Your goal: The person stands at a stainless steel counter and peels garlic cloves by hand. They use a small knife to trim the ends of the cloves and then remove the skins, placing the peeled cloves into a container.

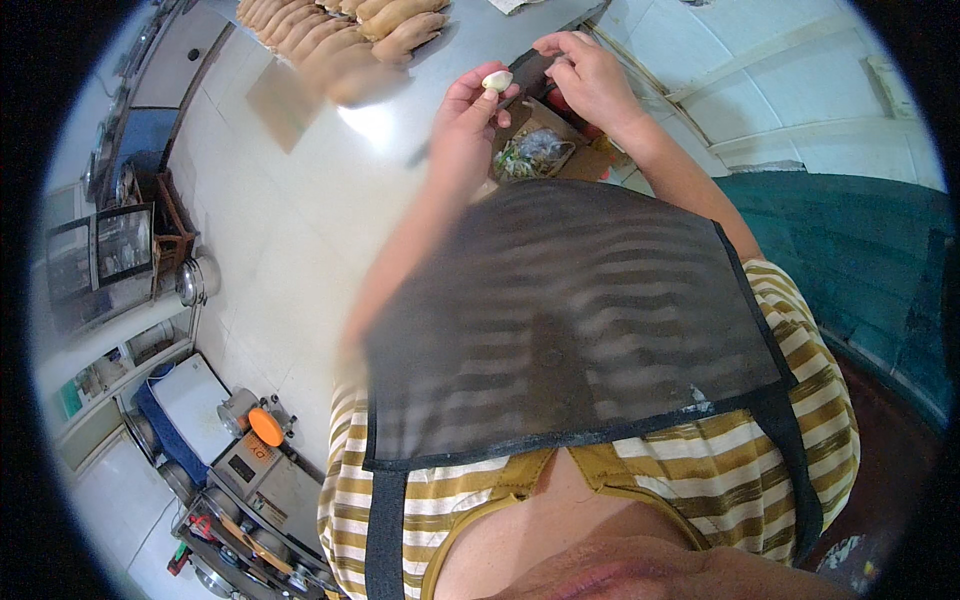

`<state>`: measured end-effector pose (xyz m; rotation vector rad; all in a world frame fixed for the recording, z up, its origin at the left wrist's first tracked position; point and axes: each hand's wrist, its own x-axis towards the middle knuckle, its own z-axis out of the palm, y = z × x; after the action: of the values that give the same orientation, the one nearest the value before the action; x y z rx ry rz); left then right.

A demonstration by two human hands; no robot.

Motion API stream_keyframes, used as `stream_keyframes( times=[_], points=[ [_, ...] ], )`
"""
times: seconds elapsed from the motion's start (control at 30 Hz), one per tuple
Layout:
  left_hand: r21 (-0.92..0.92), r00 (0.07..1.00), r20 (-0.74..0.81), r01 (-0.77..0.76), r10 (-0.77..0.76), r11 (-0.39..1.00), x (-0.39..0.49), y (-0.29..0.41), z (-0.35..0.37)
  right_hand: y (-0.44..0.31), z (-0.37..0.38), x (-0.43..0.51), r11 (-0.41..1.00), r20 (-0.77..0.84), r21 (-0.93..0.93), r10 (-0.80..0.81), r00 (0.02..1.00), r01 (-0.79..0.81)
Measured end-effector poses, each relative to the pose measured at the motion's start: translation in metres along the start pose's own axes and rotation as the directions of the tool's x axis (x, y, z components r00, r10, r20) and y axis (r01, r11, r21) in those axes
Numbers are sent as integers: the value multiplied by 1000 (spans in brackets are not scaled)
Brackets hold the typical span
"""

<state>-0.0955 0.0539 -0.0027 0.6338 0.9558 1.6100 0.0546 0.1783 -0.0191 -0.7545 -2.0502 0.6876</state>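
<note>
My left hand (474, 105) pinches a pale, peeled clove that looks like garlic (496, 81) between thumb and fingers. To its right, my right hand (592, 79) is raised with the fingers bent and a gap between thumb and forefinger. I see nothing held in it. Below both hands is a cardboard box (592, 161) with clear plastic and green and whitish scraps (532, 154) inside. Beyond my left hand, tan pieces that look like pig's trotters (322, 37) lie in rows on a metal table (480, 34).
A dark apron (570, 315) covers my front. Pale wall tiles (780, 67) and a teal panel (840, 232) stand on the right. Along the left are a steel pot (196, 281), a weighing scale (247, 465), an orange round lid (265, 427) and shelving with pans.
</note>
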Motion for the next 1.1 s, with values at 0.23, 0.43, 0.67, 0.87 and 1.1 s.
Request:
stream_keyframes(
  times=[0.23,0.43,0.67,0.87,1.1],
  points=[
    [207,1000,-4,-22,24,978,0,-1,0,-41,-5,2,990,136,126,-79,988,61],
    [452,994,-7,-92,107,887,0,-7,0,-47,-8,4,973,138,-11,-228,964,231],
    [612,987,4,-130,161,780,-2,-12,-4,-51,-9,0,989,200,58,-145,969,136],
    [506,997,-19,-55,75,861,-8,-4,4,-40,-6,-1,991,206,129,-6,978,-21],
    [-22,977,-130,169,-171,985,0,-5,4,-33,0,-15,948,114,304,59,992,-92]
  ],
)
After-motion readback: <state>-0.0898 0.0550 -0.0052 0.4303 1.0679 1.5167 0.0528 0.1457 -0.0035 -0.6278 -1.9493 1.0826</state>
